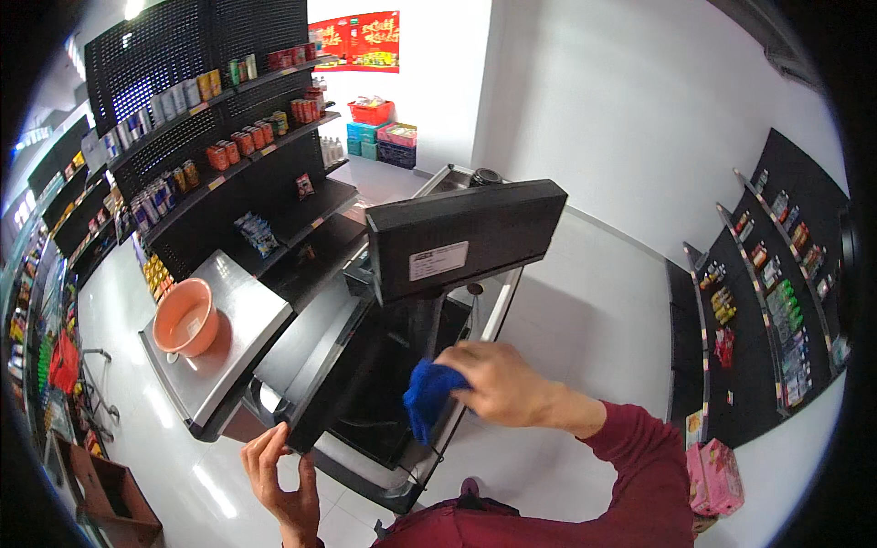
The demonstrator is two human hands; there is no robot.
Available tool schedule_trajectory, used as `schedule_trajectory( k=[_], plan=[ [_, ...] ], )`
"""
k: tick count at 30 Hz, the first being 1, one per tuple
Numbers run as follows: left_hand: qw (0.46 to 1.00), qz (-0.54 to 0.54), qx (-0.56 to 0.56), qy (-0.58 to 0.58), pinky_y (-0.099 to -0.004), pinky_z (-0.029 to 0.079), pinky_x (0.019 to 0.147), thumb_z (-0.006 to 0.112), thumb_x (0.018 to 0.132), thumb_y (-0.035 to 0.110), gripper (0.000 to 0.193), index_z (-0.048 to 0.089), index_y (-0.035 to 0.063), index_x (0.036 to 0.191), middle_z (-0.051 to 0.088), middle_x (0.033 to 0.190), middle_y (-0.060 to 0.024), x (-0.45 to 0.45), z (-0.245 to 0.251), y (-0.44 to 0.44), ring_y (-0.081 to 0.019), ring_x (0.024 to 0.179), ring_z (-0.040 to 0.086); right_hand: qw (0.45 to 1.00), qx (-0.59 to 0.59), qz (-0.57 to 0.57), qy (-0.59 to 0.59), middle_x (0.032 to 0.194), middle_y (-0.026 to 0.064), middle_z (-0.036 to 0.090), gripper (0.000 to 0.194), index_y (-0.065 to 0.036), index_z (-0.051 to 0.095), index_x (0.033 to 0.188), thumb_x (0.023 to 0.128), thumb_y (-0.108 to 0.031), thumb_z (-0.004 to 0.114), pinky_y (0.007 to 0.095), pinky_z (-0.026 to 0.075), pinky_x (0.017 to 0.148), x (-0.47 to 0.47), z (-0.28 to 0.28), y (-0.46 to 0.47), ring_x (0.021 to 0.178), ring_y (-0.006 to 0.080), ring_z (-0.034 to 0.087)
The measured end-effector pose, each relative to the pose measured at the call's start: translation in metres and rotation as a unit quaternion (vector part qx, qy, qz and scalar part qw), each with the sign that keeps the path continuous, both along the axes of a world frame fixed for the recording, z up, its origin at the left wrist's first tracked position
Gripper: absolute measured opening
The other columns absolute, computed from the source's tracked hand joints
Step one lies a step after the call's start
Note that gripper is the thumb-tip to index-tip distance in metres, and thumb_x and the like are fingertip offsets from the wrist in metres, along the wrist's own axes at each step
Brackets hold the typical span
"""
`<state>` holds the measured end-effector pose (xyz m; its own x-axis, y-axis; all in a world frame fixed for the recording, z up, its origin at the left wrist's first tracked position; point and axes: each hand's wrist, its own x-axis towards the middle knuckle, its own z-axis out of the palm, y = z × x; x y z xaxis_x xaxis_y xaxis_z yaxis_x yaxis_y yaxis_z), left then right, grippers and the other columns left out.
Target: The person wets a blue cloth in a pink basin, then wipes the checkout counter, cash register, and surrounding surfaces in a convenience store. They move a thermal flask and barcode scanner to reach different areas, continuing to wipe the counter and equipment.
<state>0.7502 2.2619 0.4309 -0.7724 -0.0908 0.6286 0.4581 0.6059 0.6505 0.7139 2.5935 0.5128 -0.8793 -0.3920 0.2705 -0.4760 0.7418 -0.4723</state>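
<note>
A black flat-screen unit (336, 373) stands tilted on the checkout counter. My left hand (277, 472) grips its near lower corner between fingers and thumb. In my right hand (503, 387) is a bunched blue cloth (428, 397), held over the near side of the counter. Behind the cloth, a second black display (469, 240) rises on a stand, its back with a white label turned towards me. A dark glossy panel (373, 425) lies in the counter top beneath the cloth. Whether the cloth touches any surface, I cannot tell.
On the metal side counter (253, 298) sits an orange plastic basin (185, 318). Shelves of drink cans (240, 147) stand beyond it. Bottles fill a wall rack (781, 301) at right, near a pink carton (714, 476). A brown wooden box (113, 486) is at lower left.
</note>
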Motion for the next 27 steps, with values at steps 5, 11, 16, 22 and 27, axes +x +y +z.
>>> schedule_trajectory(
  k=[5,11,16,22,27],
  plan=[
    [0.999,0.014,-0.034,-0.004,-0.0353,0.055,0.082,0.074,0.09,-0.004,0.047,0.069,0.0066,0.136,0.069,0.133,-0.0154,0.002,0.0,0.002,-0.0274,0.12,0.062,0.824,-0.445,-0.275,-0.218,0.118,0.0149,0.076,0.049,0.002,0.069,0.127,0.1,-0.037,0.076,0.0403,0.06,0.092,0.017,-0.047,0.082,0.104,0.025,0.075],
    [0.998,0.03,-0.049,-0.003,-0.0344,0.054,0.083,0.071,0.096,0.002,0.043,0.067,0.0054,0.139,0.069,0.136,-0.0151,0.005,-0.001,0.001,-0.0274,0.123,0.063,0.64,-0.708,-0.299,-0.006,0.123,0.0119,0.075,0.051,-0.003,0.067,0.131,0.1,-0.042,0.078,0.0486,0.061,0.101,-0.001,-0.019,0.144,0.112,0.0264,0.074],
    [0.999,0.021,-0.015,-0.021,-0.0373,0.052,0.089,0.061,0.091,0.001,0.049,0.068,0.0045,0.14,0.07,0.136,-0.0142,0.005,0.001,0.004,-0.028,0.121,0.061,0.697,-0.656,-0.259,0.126,0.135,0.0177,0.067,0.074,0.007,0.052,0.145,0.102,-0.049,0.074,0.0412,0.054,0.109,-0.045,0.036,0.116,0.127,0.0275,0.066],
    [1.0,0.002,-0.01,0.005,-0.0378,0.055,0.088,0.061,0.086,0.007,0.056,0.068,0.0059,0.142,0.07,0.137,-0.0135,0.004,-0.007,0.0,-0.0266,0.12,0.061,0.738,-0.589,-0.299,0.136,0.141,0.0175,0.06,0.076,0.007,0.057,0.141,0.098,-0.053,0.077,0.0361,0.047,0.111,-0.063,-0.022,0.102,0.133,0.0251,0.059],
    [0.999,-0.016,-0.022,0.016,-0.0383,0.056,0.089,0.058,0.08,-0.004,0.062,0.067,0.0028,0.141,0.071,0.135,-0.0162,0.003,-0.002,-0.003,-0.0286,0.121,0.061,0.655,-0.663,-0.359,0.056,0.148,0.0203,0.058,0.084,0.007,0.044,0.154,0.097,-0.044,0.081,0.0426,0.044,0.118,-0.024,-0.068,0.074,0.137,0.0277,0.057]
  ],
)
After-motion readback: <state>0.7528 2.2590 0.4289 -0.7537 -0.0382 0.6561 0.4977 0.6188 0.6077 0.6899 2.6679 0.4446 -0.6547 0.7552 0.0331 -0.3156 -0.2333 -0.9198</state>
